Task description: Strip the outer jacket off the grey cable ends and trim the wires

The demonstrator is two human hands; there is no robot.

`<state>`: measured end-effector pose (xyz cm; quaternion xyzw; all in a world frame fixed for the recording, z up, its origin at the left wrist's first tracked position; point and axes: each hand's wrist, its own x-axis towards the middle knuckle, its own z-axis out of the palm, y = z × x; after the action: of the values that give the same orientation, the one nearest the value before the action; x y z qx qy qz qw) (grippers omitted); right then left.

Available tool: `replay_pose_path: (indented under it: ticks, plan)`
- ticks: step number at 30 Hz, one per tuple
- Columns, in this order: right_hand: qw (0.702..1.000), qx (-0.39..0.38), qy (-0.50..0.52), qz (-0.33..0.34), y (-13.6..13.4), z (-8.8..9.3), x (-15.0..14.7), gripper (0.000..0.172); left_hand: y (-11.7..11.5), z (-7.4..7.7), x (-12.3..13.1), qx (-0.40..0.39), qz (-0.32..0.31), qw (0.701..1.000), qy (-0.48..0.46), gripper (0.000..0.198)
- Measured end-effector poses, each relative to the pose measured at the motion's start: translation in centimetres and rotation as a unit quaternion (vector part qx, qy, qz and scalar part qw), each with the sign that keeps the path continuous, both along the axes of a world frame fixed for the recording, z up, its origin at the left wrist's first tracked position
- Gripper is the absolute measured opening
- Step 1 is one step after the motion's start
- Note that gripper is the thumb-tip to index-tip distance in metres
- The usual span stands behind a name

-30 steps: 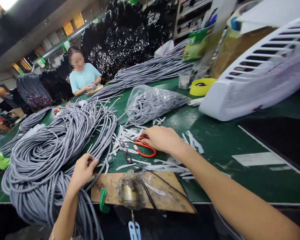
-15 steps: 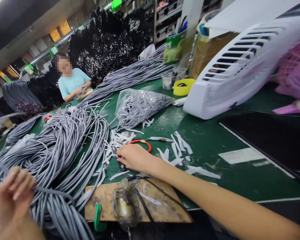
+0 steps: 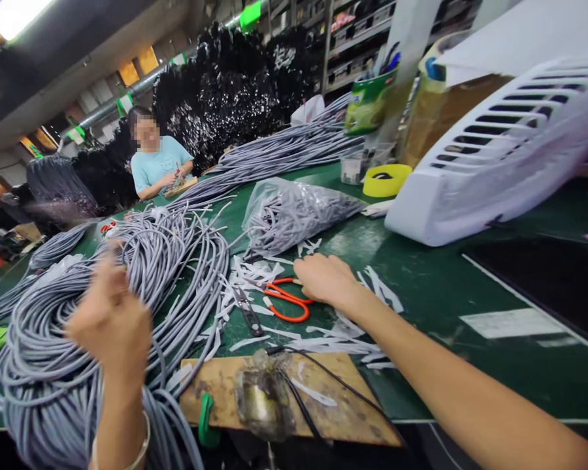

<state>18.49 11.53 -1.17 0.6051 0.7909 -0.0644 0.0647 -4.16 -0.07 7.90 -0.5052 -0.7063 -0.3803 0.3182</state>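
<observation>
My right hand [image 3: 323, 277] is on the table with its fingers curled down, beside a pair of orange-handled scissors [image 3: 294, 318]. Whatever is in its fingertips is hidden beneath the hand. Dark thread snips [image 3: 249, 312] lie left of the scissors among white strips [image 3: 304, 343]. My left hand [image 3: 110, 316] is raised over a large heap of grey cables [image 3: 53, 365]. Motion smears its fingers, so I cannot make out a grip.
A wooden board [image 3: 343, 405] carrying a small motor-like device [image 3: 262, 398] sits at the front edge. Behind are a plastic bag of grey pieces [image 3: 294, 212], yellow tape [image 3: 386, 179] and a white slotted casing [image 3: 436, 202]. Another person [image 3: 159, 163] sits across the table.
My right hand has moved right, from the snips to beside the scissors, uncovering the snips. My left hand has moved up and right, away from the cable ends. The view has shifted slightly.
</observation>
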Motion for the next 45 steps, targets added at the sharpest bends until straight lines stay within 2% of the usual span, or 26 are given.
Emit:
replay_pose_path:
  ticks: [1,3,5,8,12,14,15,17,19,21,22,24,28,30,32,35,39,41,45]
  plan:
    - [1.0,0.002,-0.007,0.0,-0.1,-0.1,-0.2,0.029,0.7,-1.1,1.0,-0.079,-0.009,0.996,0.042,0.028]
    - [1.0,0.005,-0.017,-0.004,-0.1,-0.2,-0.2,0.028,2.0,-3.2,2.4,-0.24,-0.053,0.966,0.077,0.023]
    - [1.0,0.008,-0.024,-0.01,-0.1,-0.2,-0.1,0.028,2.8,-5.0,2.8,-0.319,-0.095,0.941,0.068,0.023]
    - [0.999,0.01,-0.025,-0.018,-0.1,-0.2,0.1,0.025,2.9,-6.5,2.3,-0.316,-0.154,0.936,0.021,0.023]
    - [0.998,0.047,-0.017,-0.027,0.0,-0.1,0.1,0.023,2.2,-6.6,2.2,-0.262,-0.248,0.931,-0.047,0.025]
    - [0.994,0.084,0.056,-0.045,0.1,-0.1,-0.1,0.025,1.9,-6.3,2.6,-0.237,-0.262,0.932,-0.074,0.027]
    - [0.985,0.102,0.129,-0.053,0.1,-0.1,-0.3,0.024,1.8,-6.2,2.8,-0.226,-0.257,0.936,-0.084,0.026]
    - [0.937,0.13,0.321,-0.044,-0.3,-0.2,-0.9,0.019,1.8,-6.2,3.2,-0.214,-0.235,0.944,-0.091,0.024]
    - [0.858,0.131,0.497,0.009,-1.2,-0.3,-1.8,0.015,1.8,-6.4,3.5,-0.215,-0.223,0.947,-0.084,0.023]
    - [0.785,0.1,0.608,0.067,-2.5,-0.4,-2.7,0.024,1.9,-6.9,3.7,-0.224,-0.241,0.942,-0.069,0.021]
    - [0.759,0.083,0.64,0.081,-3.2,-0.5,-3.1,0.03,1.9,-7.2,3.9,-0.227,-0.262,0.936,-0.063,0.02]
    - [0.727,0.063,0.678,0.085,-4.3,-0.4,-3.5,0.033,1.9,-7.7,4.3,-0.224,-0.317,0.919,-0.059,0.019]
    - [0.661,-0.005,0.75,0.032,-4.7,-0.3,-3.7,0.044,1.7,-7.9,5.0,-0.181,-0.415,0.887,-0.089,0.019]
    - [0.624,-0.06,0.779,0.012,-4.5,-0.3,-3.7,0.048,1.6,-7.9,5.2,-0.157,-0.435,0.882,-0.094,0.02]
    - [0.604,-0.09,0.792,0.009,-4.4,-0.3,-3.7,0.049,1.5,-7.9,5.3,-0.133,-0.438,0.885,-0.086,0.02]
    - [0.615,-0.063,0.786,0.014,-4.6,-0.3,-3.4,0.047,1.4,-8.0,5.3,-0.088,-0.424,0.9,-0.044,0.02]
    - [0.665,0.03,0.745,0.035,-5.2,-0.1,-2.8,0.044,1.2,-8.1,5.3,-0.043,-0.383,0.922,0.032,0.02]
    - [0.686,0.053,0.725,0.043,-5.5,0.1,-2.6,0.043,1.1,-8.1,5.2,-0.032,-0.368,0.928,0.056,0.022]
    - [0.699,0.064,0.711,0.037,-5.4,0.5,-2.5,0.043,1.1,-8.0,5.0,-0.035,-0.348,0.934,0.075,0.022]
